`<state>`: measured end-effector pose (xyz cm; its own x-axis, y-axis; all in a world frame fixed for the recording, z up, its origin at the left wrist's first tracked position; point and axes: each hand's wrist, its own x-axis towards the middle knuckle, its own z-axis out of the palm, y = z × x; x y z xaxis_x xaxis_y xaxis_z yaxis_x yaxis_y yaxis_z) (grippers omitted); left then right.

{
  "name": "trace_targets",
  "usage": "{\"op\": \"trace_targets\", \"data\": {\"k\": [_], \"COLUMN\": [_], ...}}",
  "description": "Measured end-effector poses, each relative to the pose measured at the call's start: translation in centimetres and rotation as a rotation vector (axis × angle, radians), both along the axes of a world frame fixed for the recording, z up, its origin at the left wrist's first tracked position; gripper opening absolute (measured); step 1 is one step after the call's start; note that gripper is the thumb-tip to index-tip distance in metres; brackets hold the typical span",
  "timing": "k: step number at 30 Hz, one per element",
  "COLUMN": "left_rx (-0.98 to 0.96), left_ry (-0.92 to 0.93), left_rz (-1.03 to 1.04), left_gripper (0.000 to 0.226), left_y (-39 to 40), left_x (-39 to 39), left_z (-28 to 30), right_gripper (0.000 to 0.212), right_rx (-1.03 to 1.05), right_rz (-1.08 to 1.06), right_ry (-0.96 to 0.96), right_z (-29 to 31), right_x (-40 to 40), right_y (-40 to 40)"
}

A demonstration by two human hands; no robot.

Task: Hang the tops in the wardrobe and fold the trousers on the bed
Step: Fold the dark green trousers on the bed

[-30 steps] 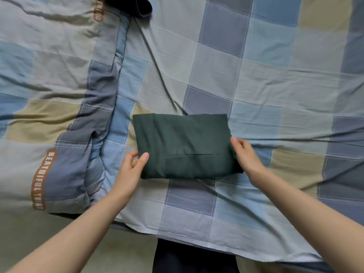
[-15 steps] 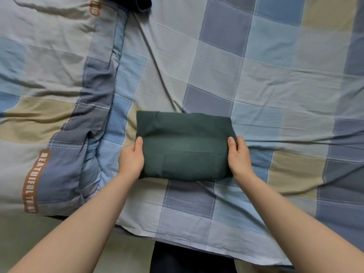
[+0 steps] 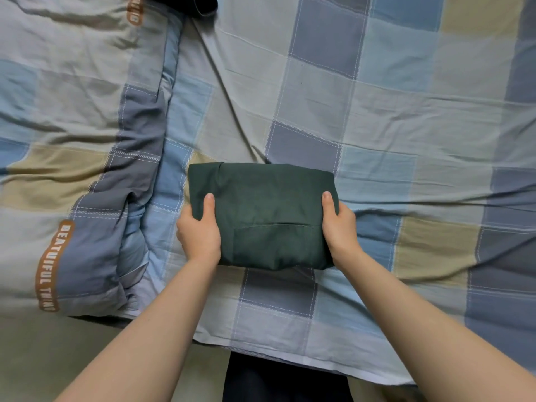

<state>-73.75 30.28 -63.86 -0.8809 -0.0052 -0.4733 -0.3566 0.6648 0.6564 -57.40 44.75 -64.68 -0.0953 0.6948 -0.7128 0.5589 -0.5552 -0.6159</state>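
Observation:
A pair of dark green trousers [image 3: 266,210], folded into a thick rectangular bundle with a pocket seam on top, lies near the front edge of the bed [image 3: 377,117], which is covered with a blue, grey and tan checked sheet. My left hand [image 3: 198,230] grips the bundle's left end, thumb on top and fingers hidden underneath. My right hand [image 3: 338,224] grips the right end the same way.
A rumpled checked duvet [image 3: 75,158] with orange lettering is bunched on the left of the bed. A dark garment [image 3: 185,2] pokes in at the top edge. The sheet's front hem [image 3: 290,352] hangs over the bed edge above my dark-clothed legs.
Both hands closed in from beside the bundle and took hold of its two ends, thumbs now over the top. The bundle looks squeezed slightly narrower.

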Motion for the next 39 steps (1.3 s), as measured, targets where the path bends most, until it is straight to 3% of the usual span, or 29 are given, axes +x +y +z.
{"op": "trace_targets", "data": {"k": [8, 22, 30, 39], "left_rx": [0.178, 0.266, 0.347, 0.450], "left_ry": [0.050, 0.044, -0.021, -0.088], "left_rz": [-0.003, -0.190, -0.444, -0.859], "left_gripper": [0.035, 0.033, 0.017, 0.017], "left_y": [-0.9, -2.5, -3.5, -4.6], "left_x": [3.6, 13.9, 16.2, 15.1], "left_z": [6.5, 30.5, 40.3, 46.1], "right_gripper": [0.034, 0.023, 0.021, 0.040], "right_rx": [0.098, 0.364, 0.627, 0.859], "right_rz": [-0.017, 0.071, -0.056, -0.349], "right_ry": [0.113, 0.102, -0.131, -0.385], "right_z": [6.3, 32.1, 42.5, 47.2], "right_x": [4.4, 17.7, 21.5, 21.3], "right_y": [-0.3, -2.8, -8.1, -19.8]}}
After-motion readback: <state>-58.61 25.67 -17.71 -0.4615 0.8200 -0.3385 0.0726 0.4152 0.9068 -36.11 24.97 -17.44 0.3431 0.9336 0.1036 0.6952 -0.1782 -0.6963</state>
